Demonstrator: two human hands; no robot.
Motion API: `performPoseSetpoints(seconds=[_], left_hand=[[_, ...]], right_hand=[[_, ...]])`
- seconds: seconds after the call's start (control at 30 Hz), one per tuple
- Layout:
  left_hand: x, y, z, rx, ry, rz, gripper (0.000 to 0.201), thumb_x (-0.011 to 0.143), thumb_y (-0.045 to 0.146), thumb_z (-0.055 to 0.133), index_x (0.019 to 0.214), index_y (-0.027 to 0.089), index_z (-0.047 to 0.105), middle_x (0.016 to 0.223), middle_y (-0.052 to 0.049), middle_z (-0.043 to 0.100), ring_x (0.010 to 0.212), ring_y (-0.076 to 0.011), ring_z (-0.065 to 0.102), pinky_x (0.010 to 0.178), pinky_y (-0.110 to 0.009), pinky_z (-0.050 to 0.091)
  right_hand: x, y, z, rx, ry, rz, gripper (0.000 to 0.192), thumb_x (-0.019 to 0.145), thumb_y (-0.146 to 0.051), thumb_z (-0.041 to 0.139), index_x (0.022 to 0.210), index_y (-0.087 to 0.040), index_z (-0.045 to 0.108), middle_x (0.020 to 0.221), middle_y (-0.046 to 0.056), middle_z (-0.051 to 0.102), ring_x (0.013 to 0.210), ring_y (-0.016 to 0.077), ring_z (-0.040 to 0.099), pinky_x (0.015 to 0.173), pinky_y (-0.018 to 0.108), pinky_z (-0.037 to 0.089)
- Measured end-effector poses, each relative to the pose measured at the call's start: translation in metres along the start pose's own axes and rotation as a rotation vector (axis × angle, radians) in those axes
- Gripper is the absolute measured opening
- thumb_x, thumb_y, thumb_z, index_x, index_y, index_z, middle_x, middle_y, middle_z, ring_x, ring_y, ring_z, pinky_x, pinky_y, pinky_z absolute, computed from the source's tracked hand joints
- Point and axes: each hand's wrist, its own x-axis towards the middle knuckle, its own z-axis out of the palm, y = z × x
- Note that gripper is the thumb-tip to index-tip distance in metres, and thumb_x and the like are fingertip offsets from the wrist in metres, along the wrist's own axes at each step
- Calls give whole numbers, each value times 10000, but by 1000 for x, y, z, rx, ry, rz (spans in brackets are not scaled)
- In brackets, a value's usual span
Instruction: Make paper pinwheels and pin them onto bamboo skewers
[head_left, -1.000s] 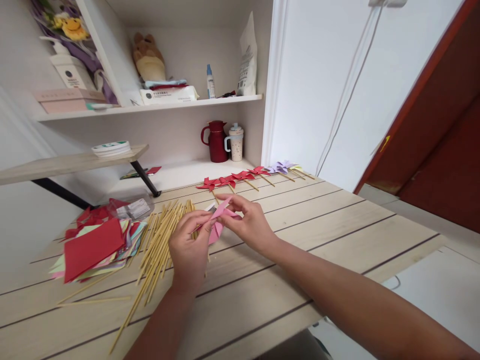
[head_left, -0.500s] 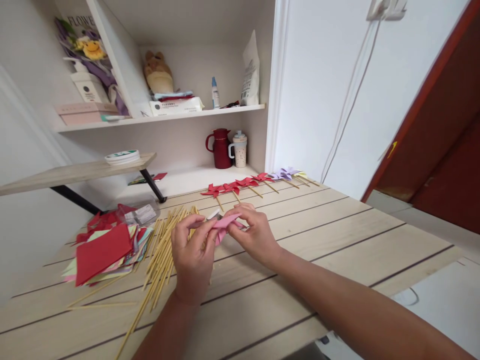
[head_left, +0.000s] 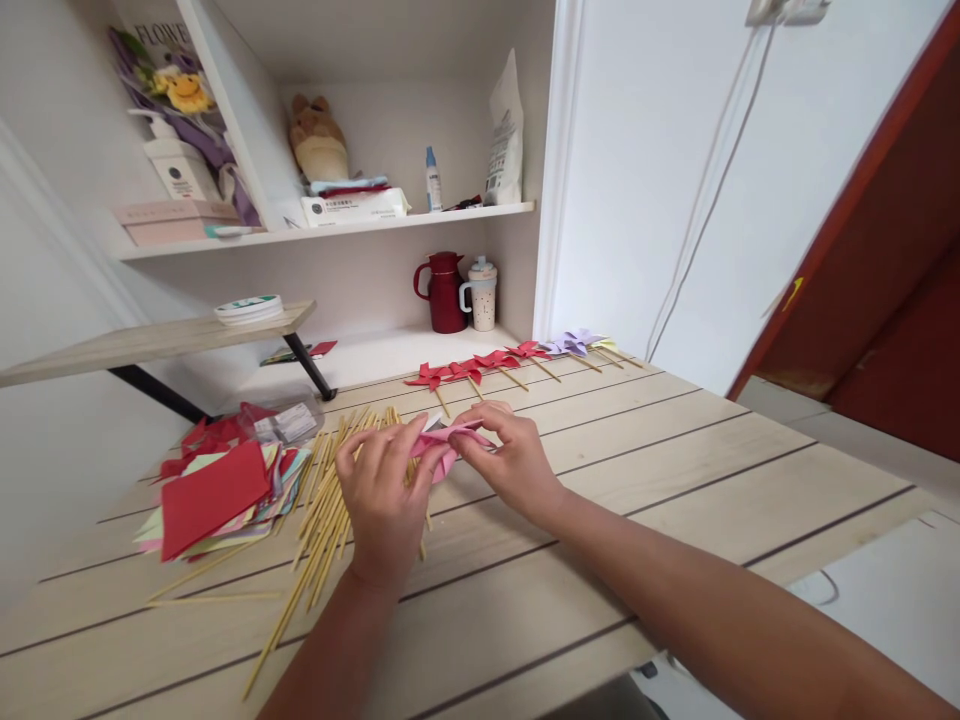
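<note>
My left hand (head_left: 382,495) and my right hand (head_left: 506,455) both pinch a folded pink paper piece (head_left: 446,440) just above the wooden table (head_left: 675,470). The paper lies between the fingertips of both hands. Under my left hand spreads a pile of thin bamboo sticks (head_left: 322,510). A stack of coloured paper squares (head_left: 214,490), red on top, lies to the left of the sticks. At the table's far edge runs a row of finished paper pinwheels on sticks, several red (head_left: 469,370) and a purple one (head_left: 570,343).
A clear plastic bag (head_left: 289,422) lies behind the paper stack. A red jug (head_left: 444,292) and a speckled cup (head_left: 481,292) stand in the shelf niche. A side shelf (head_left: 150,340) carries a tape roll (head_left: 247,306). A red door (head_left: 885,270) stands at the right.
The pink paper has been flattened and lowered between my fingers, and my left hand's fingers have spread over it. The view has shifted slightly.
</note>
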Motion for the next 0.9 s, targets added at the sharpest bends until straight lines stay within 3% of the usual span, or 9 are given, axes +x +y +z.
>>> performPoseSetpoints(seconds=[0.1, 0.2, 0.33, 0.47, 0.53, 0.6, 0.7, 0.77, 0.9], left_hand=[[-2, -1, 4, 21, -6, -11, 286, 876, 317, 752, 1150, 248, 710, 944, -50, 748, 898, -236, 669, 985, -431, 400], [-5, -3, 8, 0, -22, -127, 331, 870, 358, 750, 1175, 237, 703, 1013, -83, 698, 1018, -269, 646, 1001, -461, 403], [-5, -3, 11, -164, -62, -390, 563, 807, 353, 800, 1334, 279, 616, 1249, -111, 596, 1230, -309, 557, 1074, -504, 398], [-4, -3, 14, -471, -93, -693, 877, 725, 369, 860, 1493, 313, 438, 1469, -136, 470, 1311, -295, 521, 1116, -484, 405], [-5, -4, 17, -678, -134, -856, 924, 719, 399, 860, 1515, 307, 399, 1461, -143, 498, 1281, -281, 564, 1078, -465, 453], [-6, -4, 20, -890, -192, -1012, 840, 737, 415, 843, 1471, 272, 461, 1378, -139, 593, 1222, -264, 621, 1034, -439, 495], [-6, -1, 20, -1109, -308, -1159, 572, 748, 395, 837, 1251, 188, 661, 1244, -131, 706, 1165, -250, 668, 1039, -403, 496], [-5, 1, 18, -1155, -325, -1204, 476, 732, 371, 851, 1139, 162, 717, 1202, -126, 737, 1136, -246, 684, 1051, -397, 487], [-4, 1, 15, -1102, -247, -1228, 465, 699, 370, 871, 1085, 152, 729, 1102, -109, 765, 1016, -235, 717, 987, -404, 526]], right_hand=[[1, 0, 0, 92, -21, 70, 43, 853, -238, 688, 829, -241, 723, 830, 19, 746, 835, 206, 659, 791, 340, 488], [2, 0, 0, 219, -48, 174, 37, 834, -253, 709, 836, -224, 731, 850, 20, 756, 832, 194, 674, 779, 320, 502], [5, 1, 1, 393, -87, 304, 110, 818, -301, 734, 859, -199, 743, 911, 37, 759, 854, 188, 670, 788, 314, 507], [8, 8, 3, 579, -80, 478, 198, 739, -350, 802, 777, -184, 702, 775, 13, 715, 721, 162, 631, 710, 299, 498], [9, 10, 4, 629, -53, 532, 234, 691, -345, 833, 720, -183, 667, 712, -5, 686, 671, 145, 606, 695, 292, 495], [9, 12, 4, 651, -38, 552, 258, 658, -338, 849, 683, -186, 642, 679, -19, 662, 648, 134, 589, 691, 286, 492], [9, 14, 4, 650, -37, 552, 275, 636, -341, 855, 667, -191, 627, 670, -24, 650, 646, 134, 585, 684, 283, 490], [8, 15, 4, 634, -48, 540, 262, 648, -349, 848, 694, -190, 644, 692, -19, 662, 661, 138, 594, 686, 283, 490], [6, 19, 5, 601, -80, 530, 246, 686, -363, 829, 763, -180, 684, 743, -1, 687, 691, 145, 609, 706, 291, 490]])
